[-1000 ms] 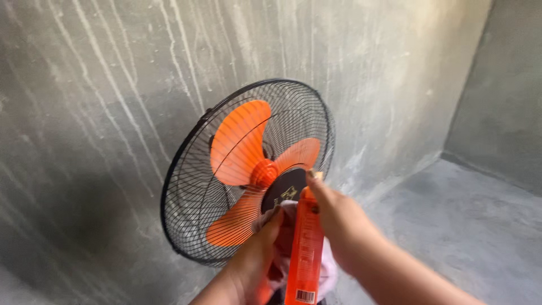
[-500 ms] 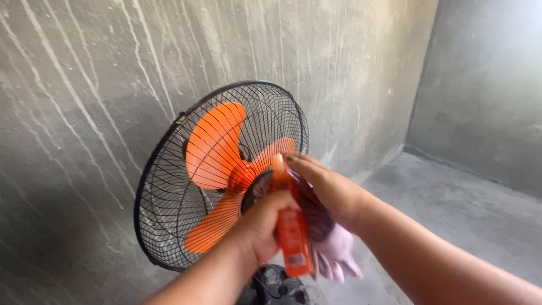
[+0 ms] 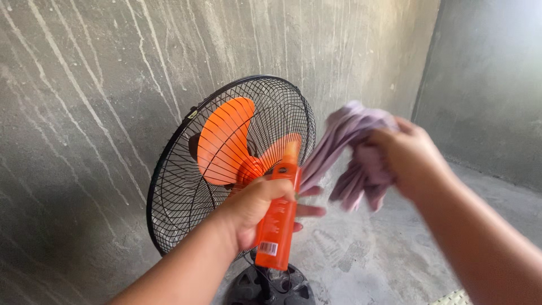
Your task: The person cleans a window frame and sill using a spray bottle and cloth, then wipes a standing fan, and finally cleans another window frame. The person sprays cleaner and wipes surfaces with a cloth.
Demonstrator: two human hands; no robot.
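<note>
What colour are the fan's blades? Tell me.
Orange, behind the black wire guard; the fan blades show best in the head view.

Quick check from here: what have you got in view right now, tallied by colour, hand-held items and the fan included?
Orange: 1, the spray bottle gripped in the left hand.
Pale purple: 1, the cloth bunched in the right hand.
Black and orange: 1, the fan with black grille and orange blades.
Total: 3

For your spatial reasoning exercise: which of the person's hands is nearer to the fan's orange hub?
Left. The left hand, gripping the orange bottle, sits just below and in front of the hub. The right hand, clutching the purple cloth, is well off to its right.
</note>
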